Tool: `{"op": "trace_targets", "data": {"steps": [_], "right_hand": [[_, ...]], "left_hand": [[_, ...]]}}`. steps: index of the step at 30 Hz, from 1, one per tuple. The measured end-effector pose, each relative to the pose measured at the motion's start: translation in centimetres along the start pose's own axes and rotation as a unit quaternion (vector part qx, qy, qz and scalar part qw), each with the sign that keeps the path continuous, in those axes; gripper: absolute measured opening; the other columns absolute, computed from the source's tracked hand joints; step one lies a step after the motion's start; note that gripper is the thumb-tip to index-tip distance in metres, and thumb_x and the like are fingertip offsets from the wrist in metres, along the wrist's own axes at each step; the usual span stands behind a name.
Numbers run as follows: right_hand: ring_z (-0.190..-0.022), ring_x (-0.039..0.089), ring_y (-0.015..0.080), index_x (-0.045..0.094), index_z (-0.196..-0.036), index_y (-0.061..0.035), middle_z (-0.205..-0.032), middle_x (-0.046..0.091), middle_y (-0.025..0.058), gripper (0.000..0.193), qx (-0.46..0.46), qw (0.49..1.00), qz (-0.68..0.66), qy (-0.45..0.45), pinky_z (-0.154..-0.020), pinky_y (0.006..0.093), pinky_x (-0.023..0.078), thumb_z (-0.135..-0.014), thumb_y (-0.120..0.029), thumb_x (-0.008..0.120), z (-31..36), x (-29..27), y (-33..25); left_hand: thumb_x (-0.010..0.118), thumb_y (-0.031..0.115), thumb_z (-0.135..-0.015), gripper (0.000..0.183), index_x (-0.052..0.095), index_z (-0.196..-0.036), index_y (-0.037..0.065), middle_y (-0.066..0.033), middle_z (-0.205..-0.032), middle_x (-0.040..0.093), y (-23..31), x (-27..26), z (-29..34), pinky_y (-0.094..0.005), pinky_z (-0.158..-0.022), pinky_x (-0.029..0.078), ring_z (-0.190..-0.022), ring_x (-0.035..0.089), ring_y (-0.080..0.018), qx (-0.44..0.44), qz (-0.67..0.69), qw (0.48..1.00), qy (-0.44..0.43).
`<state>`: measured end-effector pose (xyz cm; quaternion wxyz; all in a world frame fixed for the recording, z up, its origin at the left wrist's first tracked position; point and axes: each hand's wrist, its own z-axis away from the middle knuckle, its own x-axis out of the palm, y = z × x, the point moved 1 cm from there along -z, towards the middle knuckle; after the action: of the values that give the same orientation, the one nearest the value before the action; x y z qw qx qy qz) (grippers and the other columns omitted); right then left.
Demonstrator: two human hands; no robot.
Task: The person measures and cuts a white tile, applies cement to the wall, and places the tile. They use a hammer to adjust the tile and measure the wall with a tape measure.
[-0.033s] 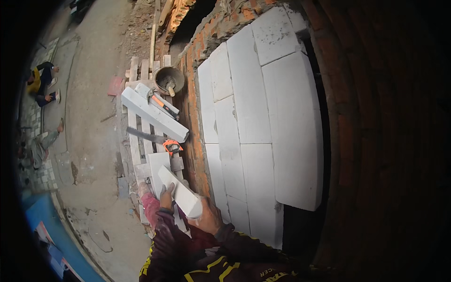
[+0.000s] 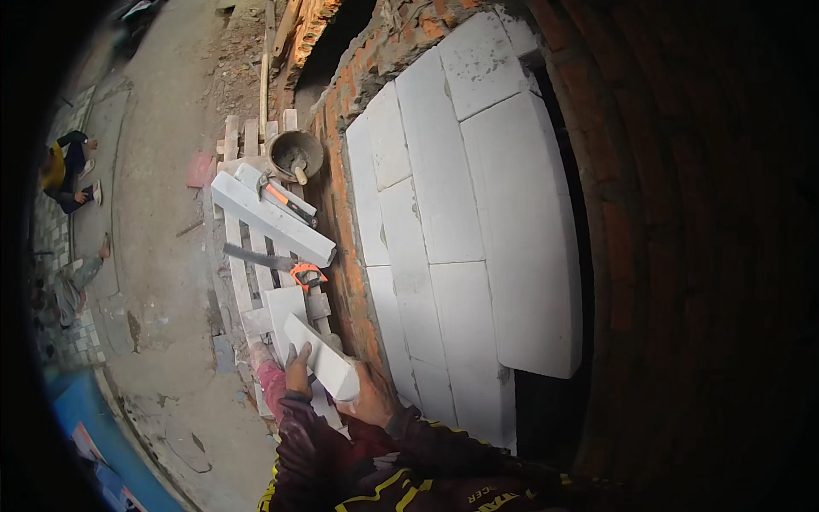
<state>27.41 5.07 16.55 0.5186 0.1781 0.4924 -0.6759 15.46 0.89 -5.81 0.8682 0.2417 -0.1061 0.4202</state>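
Both hands grip a short white lightweight block [image 2: 317,352], tilted in front of my body. My left hand [image 2: 298,369] is closed on its left side with the thumb on top. At its near end my right hand [image 2: 373,396] wraps the right edge; some of the fingers are hidden. Just beyond it lies another white block piece [image 2: 287,305] on a wooden pallet [image 2: 241,282]. Farther along the pallet are a hand saw [image 2: 260,257] with an orange handle, a long white block [image 2: 271,220] and a hammer [image 2: 288,203] with an orange and black grip.
A mortar bucket [image 2: 309,147] with a wooden-handled tool stands at the pallet's far end. To my right rises a wall of white blocks [image 2: 452,188], with a dark gap beside the brickwork [image 2: 631,256]. Two people [image 2: 72,171] are at the far left, across the pavement.
The surroundings sit slightly farther left in the picture, as my view has turned a little. Both hands keep hold of the white block, with little change in its tilt.
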Motion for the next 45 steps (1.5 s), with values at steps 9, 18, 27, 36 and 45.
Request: {"op": "trace_targets", "data": {"steps": [9,18,27,36,45], "right_hand": [[-0.120,0.053,0.0463,0.042,-0.136,0.0003,-0.129,0.047,0.0245,0.073,-0.069,0.989,0.065,-0.117,-0.100,0.0512,0.047,-0.072,-0.011,0.077,-1.9,6.7,0.7],[-0.144,0.038,0.0450,0.008,-0.163,-0.0073,-0.153,0.033,0.0295,0.121,-0.148,0.980,-0.109,-0.076,-0.118,0.0508,0.036,-0.070,-0.008,0.086,-1.0,7.2,-0.9],[-0.119,0.065,0.0384,0.054,-0.140,0.0024,-0.132,0.061,0.0278,0.069,0.238,0.953,-0.187,0.029,-0.096,0.0434,0.055,-0.082,-0.019,0.084,11.1,7.4,12.1],[-0.104,0.071,0.0365,0.064,-0.128,0.0033,-0.114,0.072,0.0249,0.050,0.314,0.932,-0.173,-0.063,-0.090,0.0423,0.056,-0.087,-0.021,0.078,14.5,10.4,19.8],[-0.109,0.070,0.0345,0.062,-0.132,0.0025,-0.120,0.069,0.0247,0.052,0.216,0.963,-0.158,-0.033,-0.093,0.0416,0.056,-0.088,-0.019,0.077,8.4,6.9,23.9]], "left_hand": [[0.063,0.034,-0.102,0.080,0.023,-0.162,0.000,-0.0199,-0.158,0.041,5.9,-0.8,9.4,-0.0356,-0.116,0.034,-0.141,0.043,-0.0243,0.136,-0.247,0.934,-0.218],[0.076,0.030,-0.093,0.067,0.049,-0.144,-0.004,-0.0251,-0.153,0.046,4.3,-2.4,9.2,-0.0397,-0.119,0.032,-0.146,0.040,-0.0348,0.216,-0.265,0.936,-0.083],[0.066,0.032,-0.101,0.046,0.062,-0.133,0.000,-0.0140,-0.123,0.067,8.2,-4.3,8.8,-0.0323,-0.102,0.046,-0.116,0.061,-0.0190,0.153,-0.289,0.945,0.012],[0.056,0.049,-0.104,0.057,0.062,-0.134,0.001,-0.0109,-0.124,0.066,10.9,-7.8,7.7,-0.0321,-0.099,0.047,-0.111,0.060,-0.0174,0.243,-0.316,0.917,0.009],[0.063,0.048,-0.101,0.052,0.061,-0.130,0.005,-0.0111,-0.133,0.062,12.2,-11.4,6.2,-0.0348,-0.107,0.042,-0.121,0.057,-0.0200,0.252,-0.296,0.921,-0.023]]}}
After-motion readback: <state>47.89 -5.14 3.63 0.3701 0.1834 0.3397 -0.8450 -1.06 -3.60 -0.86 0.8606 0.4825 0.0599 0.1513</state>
